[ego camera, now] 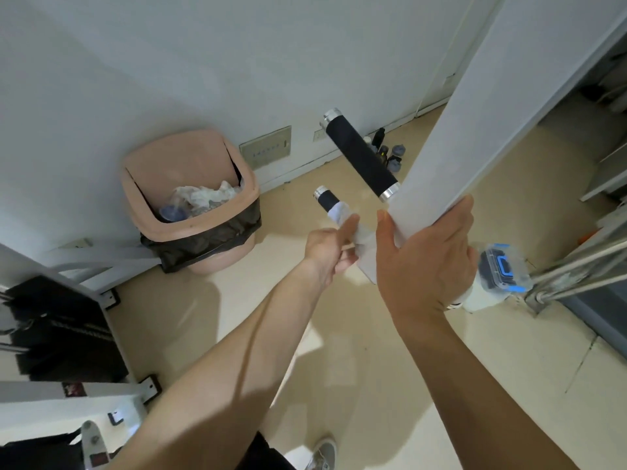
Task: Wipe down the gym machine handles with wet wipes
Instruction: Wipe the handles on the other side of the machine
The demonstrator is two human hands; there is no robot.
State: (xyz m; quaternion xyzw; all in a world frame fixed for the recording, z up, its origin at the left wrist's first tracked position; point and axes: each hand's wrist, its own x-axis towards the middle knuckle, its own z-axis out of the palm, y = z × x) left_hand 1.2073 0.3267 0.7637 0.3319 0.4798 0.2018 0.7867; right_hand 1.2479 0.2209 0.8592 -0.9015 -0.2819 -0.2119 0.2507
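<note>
Rising from the middle of the scene up to the far right, the white machine arm carries both grips, and I reckon that is why it is being steadied: it probably swings if rubbed unheld. To the left, against the far wall, a pink bin with a black liner holds crumpled white tissues, handy for dropping a spent wipe without stepping away.

The right hand clasps the near end of the arm, thumb on its left face and fingers curled round its right edge, bracing it.

The upper handle, black with silver caps, sticks out bare to the far left of the arm; nothing touches it, and whether it has been cleaned I cannot tell.

The left hand closes round the lower handle, thumb along the top and fingers curled beneath, with the wet wipe wrapped between palm and grip. Only the far black stub and its silver cap show beyond the wipe, so the cloth covers the near part, and a pull outward would likely finish the length.

Just right of the right wrist sits a pack of wipes with a blue lid; what it rests on, or whether that hand also holds it, is hidden.
</note>
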